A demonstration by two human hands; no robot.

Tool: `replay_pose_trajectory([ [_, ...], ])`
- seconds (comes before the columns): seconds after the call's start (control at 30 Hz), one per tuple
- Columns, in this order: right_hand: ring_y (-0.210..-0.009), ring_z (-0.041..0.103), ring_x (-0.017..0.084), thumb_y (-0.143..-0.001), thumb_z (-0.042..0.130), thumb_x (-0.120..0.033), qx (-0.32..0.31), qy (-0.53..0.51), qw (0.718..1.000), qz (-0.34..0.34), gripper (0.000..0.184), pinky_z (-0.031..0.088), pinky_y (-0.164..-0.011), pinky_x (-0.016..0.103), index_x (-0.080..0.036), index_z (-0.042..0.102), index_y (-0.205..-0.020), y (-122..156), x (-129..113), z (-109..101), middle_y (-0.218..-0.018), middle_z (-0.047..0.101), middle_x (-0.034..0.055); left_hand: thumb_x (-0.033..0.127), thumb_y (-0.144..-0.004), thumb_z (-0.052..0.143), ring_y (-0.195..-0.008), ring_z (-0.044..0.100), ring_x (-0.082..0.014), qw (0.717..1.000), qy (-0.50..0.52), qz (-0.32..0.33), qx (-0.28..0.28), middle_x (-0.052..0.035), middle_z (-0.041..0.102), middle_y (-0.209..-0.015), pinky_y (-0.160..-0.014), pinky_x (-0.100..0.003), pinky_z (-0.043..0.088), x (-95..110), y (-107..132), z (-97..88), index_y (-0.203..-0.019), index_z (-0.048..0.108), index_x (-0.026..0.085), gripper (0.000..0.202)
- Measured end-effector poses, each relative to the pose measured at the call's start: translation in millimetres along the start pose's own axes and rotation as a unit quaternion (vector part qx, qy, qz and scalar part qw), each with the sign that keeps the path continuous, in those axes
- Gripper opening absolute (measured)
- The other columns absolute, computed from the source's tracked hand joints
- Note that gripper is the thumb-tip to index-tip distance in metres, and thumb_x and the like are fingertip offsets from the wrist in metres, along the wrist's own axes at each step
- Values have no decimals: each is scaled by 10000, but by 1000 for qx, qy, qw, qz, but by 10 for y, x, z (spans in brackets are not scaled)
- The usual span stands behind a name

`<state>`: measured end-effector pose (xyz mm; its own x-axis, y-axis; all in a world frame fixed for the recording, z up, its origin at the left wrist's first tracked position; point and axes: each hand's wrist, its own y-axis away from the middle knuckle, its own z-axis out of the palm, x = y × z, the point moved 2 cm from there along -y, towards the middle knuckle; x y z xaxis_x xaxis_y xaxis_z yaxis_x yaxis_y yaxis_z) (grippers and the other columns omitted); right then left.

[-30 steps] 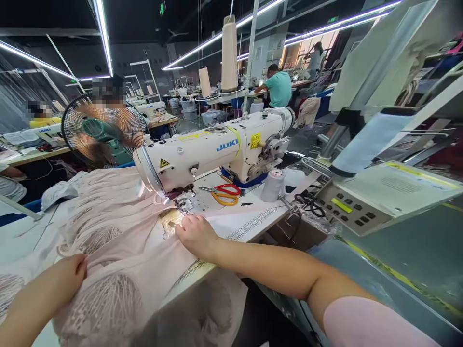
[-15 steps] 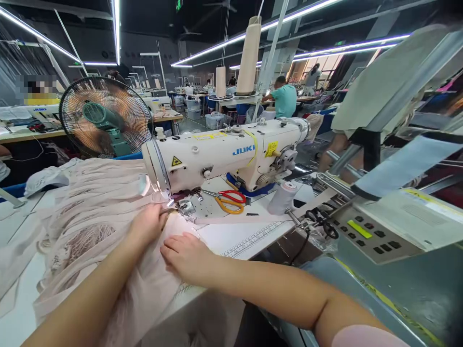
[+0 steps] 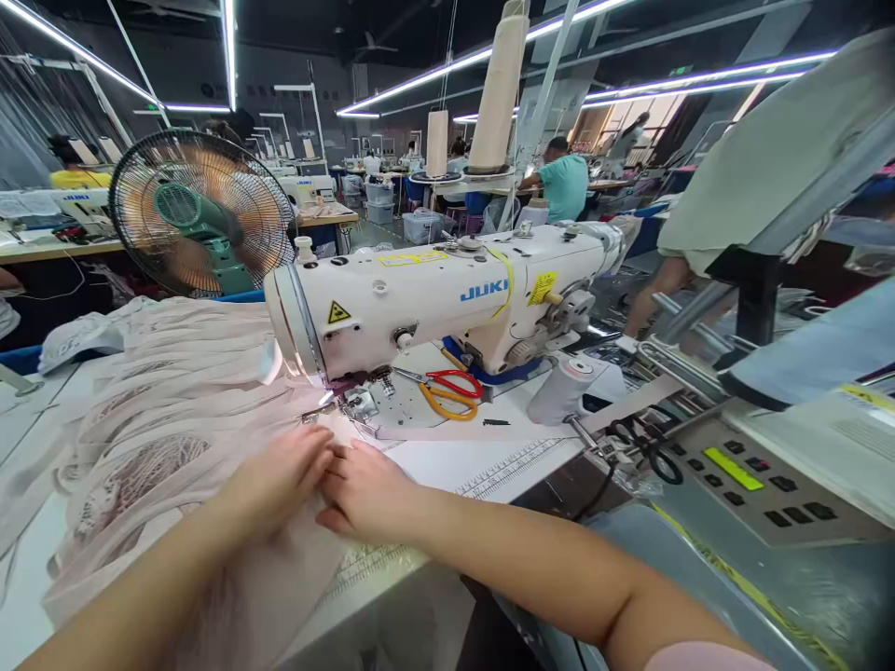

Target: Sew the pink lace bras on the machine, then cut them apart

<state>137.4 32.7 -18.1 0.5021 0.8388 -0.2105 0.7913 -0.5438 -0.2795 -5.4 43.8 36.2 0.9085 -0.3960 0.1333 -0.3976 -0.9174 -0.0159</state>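
A pale pink lace garment (image 3: 160, 410) is spread over the sewing table, running under the head of a white JUKI sewing machine (image 3: 433, 298). My left hand (image 3: 280, 480) and my right hand (image 3: 367, 494) lie side by side on the fabric just in front of the presser foot (image 3: 350, 403). The fingers of both hands are curled and pressed onto the cloth, pinching it where the hands meet. Their fingertips are partly hidden against each other.
Red and orange scissors (image 3: 447, 390) lie on the machine bed, a white thread cone (image 3: 563, 391) stands to the right. A control panel (image 3: 755, 475) sits at the right, a fan (image 3: 199, 214) at the back left. Other people work at distant tables.
My left hand came forward from the fabric's near edge to the needle area, then drew back beside my right hand. The view tilted slightly up and left.
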Motion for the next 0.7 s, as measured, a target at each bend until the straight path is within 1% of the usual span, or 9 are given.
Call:
replay_pose_trajectory([
  [0.03, -1290, 433, 261, -927, 524, -421, 7, 1, 1000, 8, 450, 316, -1119, 479, -124, 563, -1262, 1, -2, 9, -1311, 579, 118, 324, -912, 379, -1157, 596, -215, 1000, 3, 28, -11, -99, 633, -1275, -967, -333, 493, -2, 70, 85, -1156, 617, 181, 369],
  [0.1, -1300, 428, 256, -933, 514, -399, 20, 3, 1000, 16, 416, 305, -1129, 463, -122, 579, -1237, 15, -6, 16, -1316, 571, 124, 367, -934, 355, -1286, 500, -230, 998, -5, 60, -16, -127, 527, -1408, -1053, -372, 440, -49, 154, 258, -1316, 519, 133, 478],
  [0.17, -1295, 438, 251, -931, 515, -376, 26, 2, 1000, 9, 383, 320, -1125, 436, -111, 600, -1193, 57, -5, 3, -1308, 575, 132, 380, -962, 296, -1333, 446, -237, 997, -16, 77, -1, -136, 466, -1454, -1089, -410, 405, -120, 169, 388, -1384, 450, 108, 525],
  [0.23, -1275, 464, 253, -928, 511, -355, 23, 1, 1000, -1, 365, 348, -1108, 419, -97, 607, -1167, 129, 14, -30, -1298, 583, 145, 383, -974, 283, -1339, 438, -227, 996, -23, 87, 9, -112, 463, -1459, -1101, -410, 391, -182, 144, 459, -1392, 451, 135, 514],
  [0.3, -1271, 475, 258, -923, 509, -341, 22, -3, 1000, -1, 374, 363, -1098, 411, -88, 592, -1184, 223, 54, -72, -1306, 580, 151, 390, -972, 308, -1339, 437, -238, 995, -29, 92, 14, -109, 464, -1456, -1102, -425, 390, -226, 109, 479, -1383, 469, 144, 505],
  [0.4, -1283, 474, 259, -919, 508, -316, 29, -13, 999, 12, 380, 350, -1112, 411, -93, 568, -1222, 366, 136, -118, -1312, 581, 140, 375, -966, 341, -1333, 444, -262, 994, -24, 105, 16, -122, 464, -1449, -1096, -457, 394, -261, 70, 472, -1371, 487, 136, 493],
  [0.5, -1280, 483, 260, -917, 500, -292, 40, -19, 999, 24, 365, 356, -1111, 423, -97, 572, -1217, 476, 202, -123, -1310, 585, 136, 351, -961, 360, -1320, 461, -262, 993, -14, 118, 27, -119, 472, -1442, -1084, -460, 409, -284, 45, 467, -1367, 494, 152, 472],
  [0.7, -1288, 479, 247, -925, 471, -289, 88, -26, 995, 32, 355, 370, -1105, 421, -114, 578, -1215, 563, 242, -98, -1315, 586, 137, 360, -956, 366, -1308, 477, -263, 992, -19, 119, 29, -114, 482, -1434, -1072, -456, 425, -314, 0, 473, -1360, 504, 158, 473],
])
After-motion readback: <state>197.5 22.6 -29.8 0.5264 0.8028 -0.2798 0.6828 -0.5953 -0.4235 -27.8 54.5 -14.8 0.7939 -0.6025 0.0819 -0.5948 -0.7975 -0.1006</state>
